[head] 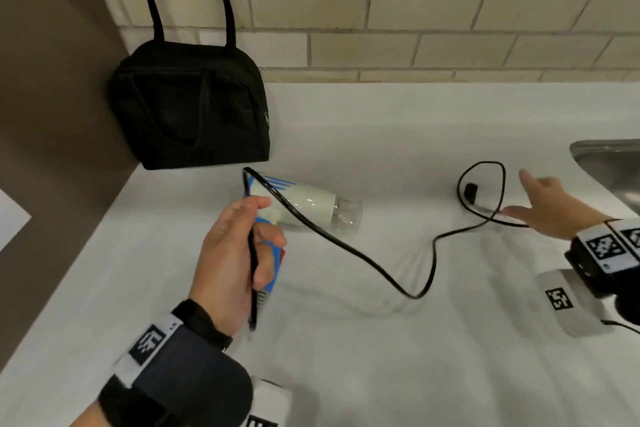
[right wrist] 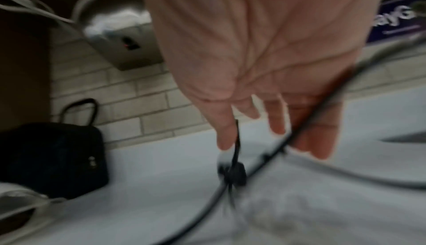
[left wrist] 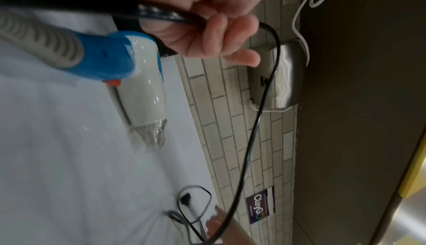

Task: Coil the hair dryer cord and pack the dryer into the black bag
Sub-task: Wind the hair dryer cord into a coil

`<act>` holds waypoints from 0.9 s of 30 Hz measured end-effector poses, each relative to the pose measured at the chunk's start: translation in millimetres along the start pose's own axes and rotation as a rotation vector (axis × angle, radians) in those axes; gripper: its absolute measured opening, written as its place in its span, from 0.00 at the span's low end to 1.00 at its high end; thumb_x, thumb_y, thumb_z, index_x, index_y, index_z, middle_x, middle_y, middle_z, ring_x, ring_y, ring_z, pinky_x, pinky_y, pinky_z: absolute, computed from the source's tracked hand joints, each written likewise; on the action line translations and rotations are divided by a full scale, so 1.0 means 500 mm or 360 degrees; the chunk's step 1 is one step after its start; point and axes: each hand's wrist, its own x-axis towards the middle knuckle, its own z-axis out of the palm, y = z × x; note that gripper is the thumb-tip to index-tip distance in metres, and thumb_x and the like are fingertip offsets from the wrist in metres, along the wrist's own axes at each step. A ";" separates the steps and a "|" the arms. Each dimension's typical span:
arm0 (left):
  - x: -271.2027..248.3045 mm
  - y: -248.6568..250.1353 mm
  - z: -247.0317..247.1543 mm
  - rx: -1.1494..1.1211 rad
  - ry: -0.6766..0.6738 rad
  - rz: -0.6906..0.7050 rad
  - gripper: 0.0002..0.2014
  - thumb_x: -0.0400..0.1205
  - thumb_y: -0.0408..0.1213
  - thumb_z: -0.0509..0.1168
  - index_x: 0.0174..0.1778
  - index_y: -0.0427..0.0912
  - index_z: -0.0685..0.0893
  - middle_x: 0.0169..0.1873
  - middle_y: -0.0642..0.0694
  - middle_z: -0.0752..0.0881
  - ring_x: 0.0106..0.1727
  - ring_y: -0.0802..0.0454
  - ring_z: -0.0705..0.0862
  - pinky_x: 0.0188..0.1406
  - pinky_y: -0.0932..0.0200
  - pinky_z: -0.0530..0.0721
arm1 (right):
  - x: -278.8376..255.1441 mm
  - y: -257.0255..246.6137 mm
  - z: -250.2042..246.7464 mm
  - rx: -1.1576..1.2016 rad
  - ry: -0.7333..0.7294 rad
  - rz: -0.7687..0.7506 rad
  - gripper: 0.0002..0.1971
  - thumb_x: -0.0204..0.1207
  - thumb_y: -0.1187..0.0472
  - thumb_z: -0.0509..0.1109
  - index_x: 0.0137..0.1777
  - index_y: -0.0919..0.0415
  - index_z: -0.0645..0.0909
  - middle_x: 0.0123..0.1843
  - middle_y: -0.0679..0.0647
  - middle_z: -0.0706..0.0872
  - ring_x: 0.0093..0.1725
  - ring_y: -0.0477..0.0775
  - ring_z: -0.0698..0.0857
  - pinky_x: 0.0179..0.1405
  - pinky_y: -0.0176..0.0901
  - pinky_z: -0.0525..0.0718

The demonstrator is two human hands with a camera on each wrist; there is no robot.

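The dryer [head: 304, 203] is lying on its side on the white desk [head: 381, 357], just in front of the bag [head: 188, 104], clear nozzle pointing right toward the sink [head: 609, 163]. Its blue handle sits under the left hand [head: 235, 253], which has fingers curled around a doubled-up bit of the cord [head: 346, 246] (from the left wrist view the handle looks to be just below the fingers, not gripped). From there the cord trails across the desk to the right and ends in a loose loop with the plug [head: 470, 191] lying inside it. The right hand [head: 550, 204] is spread flat, fingers straight, right at that loop, holding nothing. Its view is blurry, so can't say if the fingertips touch the cord. Bag is upright against the tiled wall [head: 415, 10], handles up, looks zipped.
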 end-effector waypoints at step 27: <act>-0.042 -0.082 -0.037 0.0983 -0.0982 -0.0013 0.13 0.84 0.38 0.52 0.38 0.54 0.80 0.17 0.57 0.80 0.28 0.61 0.76 0.42 0.72 0.75 | -0.138 -0.196 0.001 0.2372 0.0621 -0.0466 0.14 0.82 0.58 0.53 0.39 0.48 0.77 0.13 0.42 0.65 0.13 0.39 0.57 0.13 0.28 0.53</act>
